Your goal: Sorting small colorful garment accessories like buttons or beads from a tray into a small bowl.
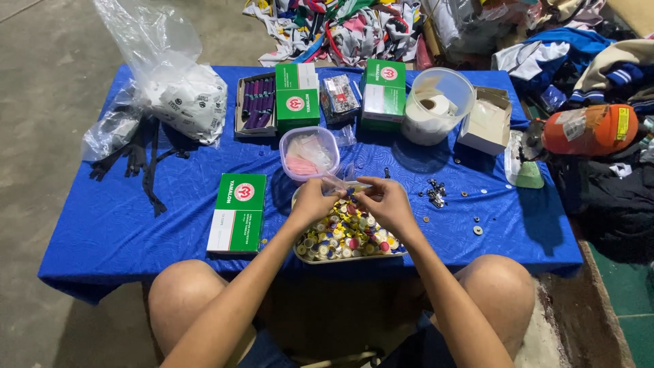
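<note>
A blue tablecloth (122, 225) covers the low table and carries everything else. At its far left lies a large clear plastic bag (178, 88) stuffed with white printed packets, with black zipper strips (139, 160) trailing below it. Along the far edge sits a round clear tub (436, 105) holding a roll of white tape, and right of it an open white cardboard box (485, 124).

Three green and white rectangular boxes show, each with a round red mark: one lying flat at the near left (238, 212), one standing at the far middle (297, 96), one further right (383, 93). Left of the middle one is a single open tray of purple spools (253, 103); between the two far boxes lies a small clear packet (339, 95).

A clear lidded container (308, 152) with pink and white pieces stands just beyond the hands. Under them is one shallow tray (305, 257) heaped with yellow, white and pink buttons (340, 235). Loose metal bits (434, 193) lie to the right.

The left hand (312, 202) and right hand (385, 203) both pinch a small clear plastic bag (344, 185) above the tray.
</note>
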